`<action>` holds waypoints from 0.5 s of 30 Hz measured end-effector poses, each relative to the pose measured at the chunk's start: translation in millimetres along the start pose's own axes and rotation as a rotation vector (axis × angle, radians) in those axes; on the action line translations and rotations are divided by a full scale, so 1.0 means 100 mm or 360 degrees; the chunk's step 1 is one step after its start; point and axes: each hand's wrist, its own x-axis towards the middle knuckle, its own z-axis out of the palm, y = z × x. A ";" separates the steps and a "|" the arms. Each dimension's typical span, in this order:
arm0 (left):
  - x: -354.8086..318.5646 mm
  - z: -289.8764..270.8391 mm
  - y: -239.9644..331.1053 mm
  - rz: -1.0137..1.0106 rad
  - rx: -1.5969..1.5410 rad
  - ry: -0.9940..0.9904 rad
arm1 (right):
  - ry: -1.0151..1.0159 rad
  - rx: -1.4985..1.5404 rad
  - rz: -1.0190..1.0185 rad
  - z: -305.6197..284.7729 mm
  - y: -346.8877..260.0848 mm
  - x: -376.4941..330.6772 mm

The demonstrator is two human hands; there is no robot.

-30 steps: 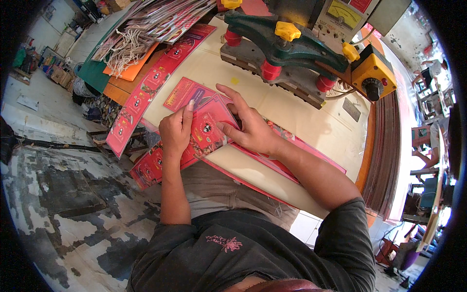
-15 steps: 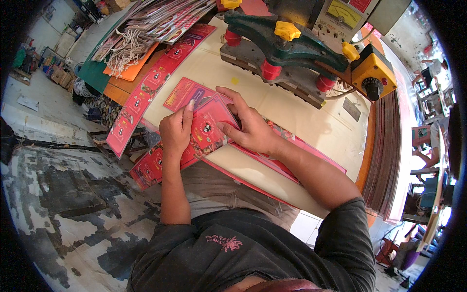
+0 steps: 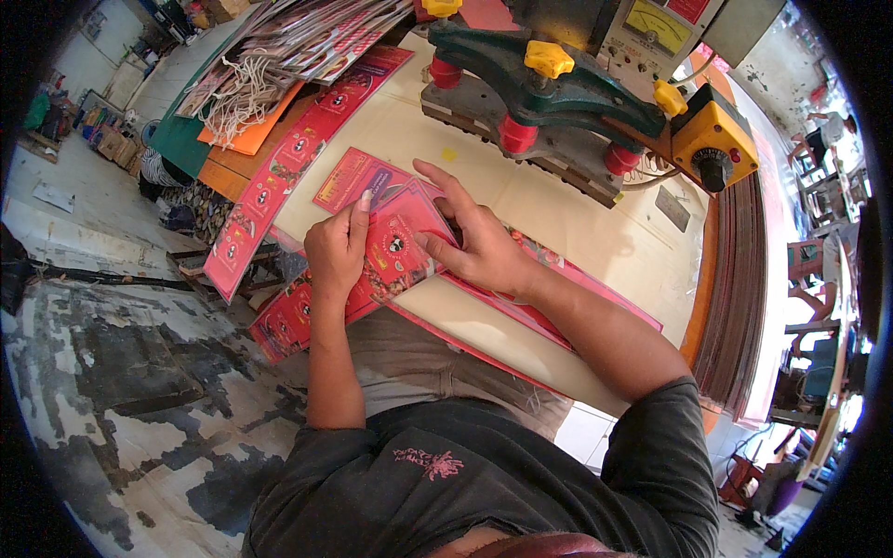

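Observation:
Between my hands is a red printed sheet (image 3: 402,221) with a round emblem and food pictures, tilted over the table. My left hand (image 3: 337,246) is closed on its left edge, the thumb laid straight along the front. On the other side my right hand (image 3: 484,246) grips the right edge, with its thumb on the printed face and the index finger stretched past the top; the other fingers are partly hidden behind. A long red printed strip (image 3: 284,316) runs beneath, from under my left wrist. Just beyond the sheet lies a smaller red and purple printed piece (image 3: 349,179).
A green press (image 3: 558,79) with yellow knobs and red rollers stands at the far side. A yellow dial box (image 3: 714,139) sits right of it. Another red strip (image 3: 270,191) lies on the left, near a pile of corded printed sheets (image 3: 307,37). Brown stacked sheets (image 3: 735,298) line the right.
My right index finger has lifted slightly. Both hands and the sheet stay almost in place.

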 end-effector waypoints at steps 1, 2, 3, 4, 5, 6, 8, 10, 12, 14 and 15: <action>0.00 0.00 0.00 0.0002 -0.0003 0.0003 | -0.0015 -0.0003 0.0009 -0.01 -0.03 0.00; 0.00 0.00 0.00 0.0004 -0.0007 0.0006 | -0.0031 -0.0005 0.0018 -0.02 -0.04 0.00; 0.00 0.00 -0.01 0.0009 0.0005 0.0001 | -0.0016 -0.0009 -0.0034 -0.01 -0.02 0.00; 0.00 -0.01 -0.01 0.0016 0.0014 -0.0004 | 0.0001 -0.0014 -0.0085 0.00 0.01 0.01; 0.00 -0.01 -0.02 0.0022 0.0024 -0.0009 | 0.0018 -0.0019 -0.0136 0.01 0.03 0.01; 0.00 -0.01 -0.01 0.0006 -0.0003 -0.0024 | 0.0009 0.0003 -0.0104 0.00 0.03 0.01; 0.00 -0.01 0.00 -0.0027 -0.0058 -0.0054 | -0.0012 0.0045 -0.0038 0.00 0.03 0.00; 0.00 0.00 0.00 -0.0012 -0.0066 -0.0035 | -0.0007 0.0054 -0.0024 0.00 0.01 0.00; -0.01 0.01 -0.02 0.0001 -0.0047 -0.0021 | -0.0003 0.0078 -0.0025 0.00 0.01 0.00; -0.01 0.00 -0.03 0.0007 0.0001 -0.0009 | -0.0004 0.0118 -0.0043 0.01 0.01 0.01; -0.01 -0.01 -0.03 -0.0002 -0.0022 -0.0013 | -0.0010 0.0132 -0.0034 0.02 0.00 0.01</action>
